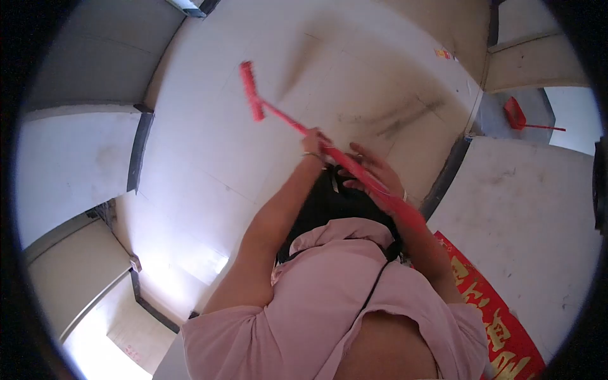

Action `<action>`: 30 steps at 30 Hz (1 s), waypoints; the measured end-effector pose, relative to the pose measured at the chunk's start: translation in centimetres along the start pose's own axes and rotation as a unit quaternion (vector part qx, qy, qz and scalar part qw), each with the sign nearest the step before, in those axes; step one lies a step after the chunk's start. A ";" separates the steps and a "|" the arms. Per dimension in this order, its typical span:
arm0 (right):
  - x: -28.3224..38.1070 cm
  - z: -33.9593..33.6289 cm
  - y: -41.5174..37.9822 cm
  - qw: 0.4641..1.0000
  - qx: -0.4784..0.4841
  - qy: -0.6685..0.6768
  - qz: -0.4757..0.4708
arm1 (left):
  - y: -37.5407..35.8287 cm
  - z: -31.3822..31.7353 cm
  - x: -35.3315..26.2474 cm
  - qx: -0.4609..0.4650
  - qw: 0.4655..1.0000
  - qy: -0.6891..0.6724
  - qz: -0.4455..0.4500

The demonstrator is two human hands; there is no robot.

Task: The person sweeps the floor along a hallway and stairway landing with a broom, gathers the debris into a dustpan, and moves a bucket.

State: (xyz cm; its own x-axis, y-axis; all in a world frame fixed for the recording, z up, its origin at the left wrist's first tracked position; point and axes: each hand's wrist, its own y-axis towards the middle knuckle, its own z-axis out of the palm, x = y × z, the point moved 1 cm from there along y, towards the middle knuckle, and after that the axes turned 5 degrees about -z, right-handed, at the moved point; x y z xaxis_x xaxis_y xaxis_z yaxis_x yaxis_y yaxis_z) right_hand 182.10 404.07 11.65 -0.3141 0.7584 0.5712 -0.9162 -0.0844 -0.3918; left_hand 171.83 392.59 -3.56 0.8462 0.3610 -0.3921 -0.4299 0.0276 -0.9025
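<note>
A red long-handled broom (253,95) slants across the view, its narrow bar-shaped head up at the left and its handle running down to the right over my body. My left hand (315,143) is wrapped round the handle at about the middle. Beside the lower part of the handle, my right hand (379,171) has its fingers spread; the handle crosses in front of the palm and forearm. The broom head is blurred, and its shadow falls on the pale floor (253,171).
A red dustpan (516,114) lies in a doorway at the upper right. Dark-edged walls (506,215) stand on both sides. A red banner (487,310) with gold characters hangs at the lower right. A scrap of coloured paper (442,54) and dark smudges mark the floor.
</note>
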 end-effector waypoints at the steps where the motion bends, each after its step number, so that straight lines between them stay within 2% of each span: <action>1: -1.0 1.2 -0.7 0.996 0.027 -0.063 -0.054 | 1.7 -2.7 -1.3 0.006 0.996 -0.064 0.069; 2: -1.4 1.8 -1.0 0.985 0.054 -0.126 -0.107 | 4.3 -5.2 -2.0 -0.020 0.993 -0.068 0.095; 3: -2.0 2.9 -0.5 0.971 0.053 -0.187 -0.140 | 4.0 -7.2 -3.8 -0.076 0.995 -0.030 0.057; 4: -2.3 3.5 0.2 0.952 0.049 -0.244 -0.176 | 5.9 -9.2 -4.1 -0.077 0.988 -0.108 0.076; 5: -2.5 4.0 1.2 0.928 0.043 -0.303 -0.214 | 5.1 -10.6 -5.1 -0.061 0.994 -0.074 0.043; 6: -2.6 4.4 2.4 0.897 0.035 -0.361 -0.252 | 7.2 -12.7 -5.1 -0.035 0.993 -0.114 0.018; 7: -3.4 4.2 3.9 0.936 0.003 -0.268 -0.230 | 7.8 -13.5 -5.4 -0.083 0.983 -0.162 -0.013; 8: -4.3 3.9 5.6 0.964 -0.028 -0.169 -0.205 | 8.0 -14.1 -5.3 -0.054 0.980 -0.192 -0.010; 10: -4.5 3.5 8.1 0.959 -0.055 -0.166 -0.223 | 8.3 -14.7 -4.2 -0.006 0.979 -0.200 -0.030; 13: -4.8 1.4 8.6 0.950 -0.067 -0.239 -0.188 | 8.1 -13.6 -1.7 -0.019 0.976 -0.182 -0.120; 16: -3.4 -2.7 7.3 0.957 -0.157 -0.182 -0.165 | 8.7 -10.1 1.7 0.033 0.979 -0.081 -0.183; 17: -1.9 -4.8 6.6 0.957 -0.174 -0.169 -0.161 | 9.8 -9.1 3.3 0.078 0.980 -0.056 -0.176; 20: 2.3 -10.8 3.5 0.952 -0.205 -0.165 -0.155 | 8.8 -2.4 6.6 0.091 0.974 0.031 -0.205; 22: 7.2 -13.3 0.8 0.925 -0.248 -0.237 -0.163 | 9.5 3.0 10.1 0.175 0.961 0.081 -0.199; 24: 12.4 -18.2 -1.9 0.898 -0.291 -0.274 -0.184 | 7.4 10.8 13.0 0.194 0.942 0.197 -0.192; 25: 15.7 -19.9 -3.4 0.894 -0.303 -0.269 -0.191 | 8.2 14.1 16.3 0.258 0.919 0.290 -0.071; 27: 21.9 -23.5 -6.4 0.885 -0.318 -0.266 -0.211 | 5.8 22.0 20.4 0.261 0.922 0.271 -0.094; 28: 25.1 -26.1 -8.0 0.880 -0.322 -0.268 -0.223 | 2.5 27.4 21.4 0.195 0.939 0.156 -0.236; 30: 31.5 -30.1 -11.2 0.861 -0.334 -0.301 -0.237 | 3.7 34.8 28.1 0.295 0.910 0.126 -0.263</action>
State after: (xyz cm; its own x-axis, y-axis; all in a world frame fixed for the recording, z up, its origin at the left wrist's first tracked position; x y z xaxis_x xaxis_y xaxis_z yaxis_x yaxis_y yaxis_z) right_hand 189.92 448.41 12.29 -0.2002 0.1159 0.9729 -0.6929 0.6853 -0.2242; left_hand 183.09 435.24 -11.75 0.9972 -0.0695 -0.0287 0.0241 0.6571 -0.7534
